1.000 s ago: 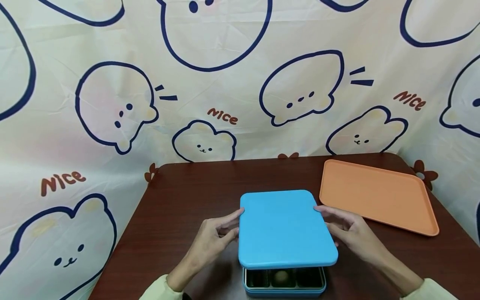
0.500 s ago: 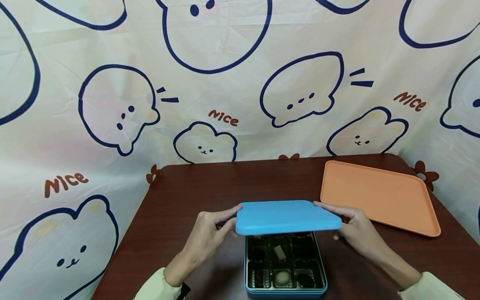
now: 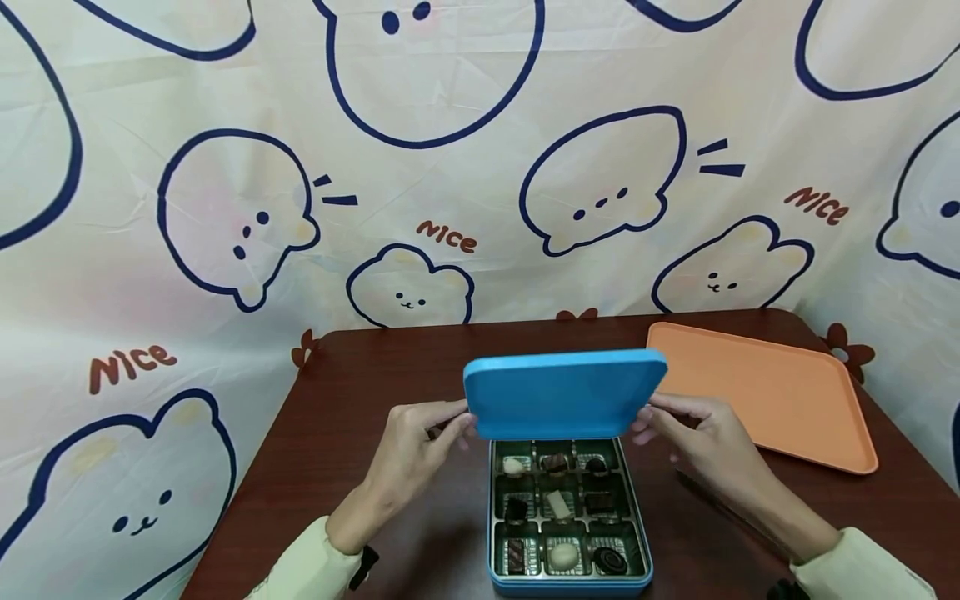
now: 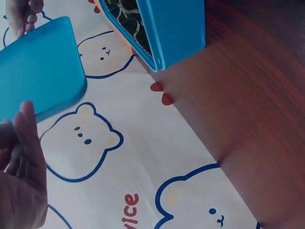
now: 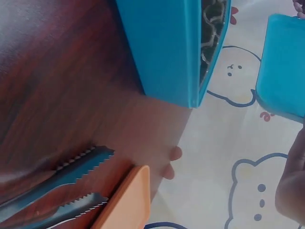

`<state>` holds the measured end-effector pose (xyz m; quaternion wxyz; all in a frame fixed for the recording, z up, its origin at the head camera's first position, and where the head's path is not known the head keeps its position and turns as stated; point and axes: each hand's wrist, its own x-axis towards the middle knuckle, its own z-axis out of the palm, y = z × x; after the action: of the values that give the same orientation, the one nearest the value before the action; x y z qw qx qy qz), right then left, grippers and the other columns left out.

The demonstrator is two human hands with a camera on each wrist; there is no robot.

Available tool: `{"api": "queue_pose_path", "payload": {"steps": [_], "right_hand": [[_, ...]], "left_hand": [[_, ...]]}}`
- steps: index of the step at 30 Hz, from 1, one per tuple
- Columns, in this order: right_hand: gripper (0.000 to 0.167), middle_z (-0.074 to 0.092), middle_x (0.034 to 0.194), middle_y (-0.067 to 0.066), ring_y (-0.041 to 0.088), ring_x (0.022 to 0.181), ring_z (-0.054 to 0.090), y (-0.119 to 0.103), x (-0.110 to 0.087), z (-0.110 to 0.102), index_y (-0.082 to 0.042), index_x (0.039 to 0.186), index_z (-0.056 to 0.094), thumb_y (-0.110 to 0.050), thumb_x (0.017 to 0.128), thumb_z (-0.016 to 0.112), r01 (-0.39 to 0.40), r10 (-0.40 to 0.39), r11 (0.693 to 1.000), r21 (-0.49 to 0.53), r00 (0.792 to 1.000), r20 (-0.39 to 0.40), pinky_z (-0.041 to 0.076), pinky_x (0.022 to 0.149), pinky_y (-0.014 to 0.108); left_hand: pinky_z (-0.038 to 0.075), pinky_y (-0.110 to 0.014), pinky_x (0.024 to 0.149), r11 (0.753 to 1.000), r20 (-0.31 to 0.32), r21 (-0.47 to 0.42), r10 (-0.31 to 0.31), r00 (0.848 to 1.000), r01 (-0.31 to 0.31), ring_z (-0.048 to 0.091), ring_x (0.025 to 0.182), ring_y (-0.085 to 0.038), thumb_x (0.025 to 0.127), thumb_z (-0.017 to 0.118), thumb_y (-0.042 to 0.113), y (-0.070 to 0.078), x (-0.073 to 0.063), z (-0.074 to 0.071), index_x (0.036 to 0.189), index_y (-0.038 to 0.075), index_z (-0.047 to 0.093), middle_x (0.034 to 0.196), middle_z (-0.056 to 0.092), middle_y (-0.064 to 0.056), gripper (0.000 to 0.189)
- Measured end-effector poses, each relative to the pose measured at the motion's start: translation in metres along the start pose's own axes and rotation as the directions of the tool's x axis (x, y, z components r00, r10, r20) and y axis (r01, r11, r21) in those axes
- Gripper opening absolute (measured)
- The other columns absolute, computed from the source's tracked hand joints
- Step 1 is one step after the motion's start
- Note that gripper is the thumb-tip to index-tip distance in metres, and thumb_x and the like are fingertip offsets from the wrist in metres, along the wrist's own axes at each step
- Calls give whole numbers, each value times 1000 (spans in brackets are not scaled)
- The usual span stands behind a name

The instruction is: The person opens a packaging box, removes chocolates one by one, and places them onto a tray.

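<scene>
Both hands hold a blue lid [image 3: 562, 396] by its sides above the far end of a blue box [image 3: 570, 587]. The lid is tilted up, its recessed underside toward me. My left hand [image 3: 408, 450] pinches the left edge, and my right hand [image 3: 705, 442] pinches the right edge. Inside the box, a divided insert holds chocolates one to a compartment, among them a round white chocolate [image 3: 564, 557], a dark swirled chocolate [image 3: 610, 561] and a pale rectangular chocolate [image 3: 558, 505]. In the left wrist view the lid [image 4: 43, 71] is apart from the box [image 4: 183, 33].
An orange tray [image 3: 772, 396] lies at the back right of the brown table [image 3: 420, 367]. Metal tongs [image 5: 71, 177] with serrated tips lie beside the tray in the right wrist view. A patterned cloth [image 3: 480, 183] hangs behind the table.
The lid has risen off the box and tipped from nearly flat to steeply upright, its front edge swinging up. The chocolates have come into view. Both hands still hold its sides.
</scene>
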<state>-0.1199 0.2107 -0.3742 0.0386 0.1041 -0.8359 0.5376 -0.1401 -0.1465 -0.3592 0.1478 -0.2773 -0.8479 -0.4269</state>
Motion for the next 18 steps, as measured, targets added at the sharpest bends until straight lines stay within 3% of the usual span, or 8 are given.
{"api": "queue_pose_path", "payload": {"steps": [5, 8, 14, 18], "right_hand": [[33, 74, 85, 10, 17, 75, 71, -5, 2, 0, 4, 122, 67, -22, 102, 58, 42, -41, 999, 14, 999, -32, 60, 61, 31], [31, 73, 91, 11, 18, 75, 70, -6, 4, 1, 2, 121, 69, -21, 102, 59, 59, -59, 998, -1, 997, -50, 62, 65, 32], [33, 66, 112, 11, 12, 94, 68, -6, 10, 3, 0, 123, 69, -23, 103, 56, 85, -84, 996, 6, 994, -75, 62, 75, 29], [39, 63, 125, 21, 3, 102, 68, -10, 15, 4, 5, 129, 63, -23, 104, 55, 66, -61, 994, 85, 996, -65, 60, 81, 28]], "left_hand": [[54, -22, 53, 1000, -43, -19, -11, 999, 10, 58, 63, -6, 95, 69, 19, -3, 2, -2, 111, 9, 77, 84, 64, 8, 21], [54, -23, 54, 998, -48, -45, -38, 998, 36, 58, 65, -11, 95, 68, 21, -4, 4, -2, 109, 11, 78, 90, 67, 7, 20], [62, -28, 67, 982, -34, -164, -97, 995, 90, 72, 76, -15, 96, 67, 17, -4, 10, -1, 114, 8, 75, 99, 73, -2, 22], [63, -33, 70, 954, -40, -269, -151, 988, 135, 74, 83, -16, 95, 67, 17, -6, 14, 0, 120, 5, 72, 104, 73, -9, 28]]}}
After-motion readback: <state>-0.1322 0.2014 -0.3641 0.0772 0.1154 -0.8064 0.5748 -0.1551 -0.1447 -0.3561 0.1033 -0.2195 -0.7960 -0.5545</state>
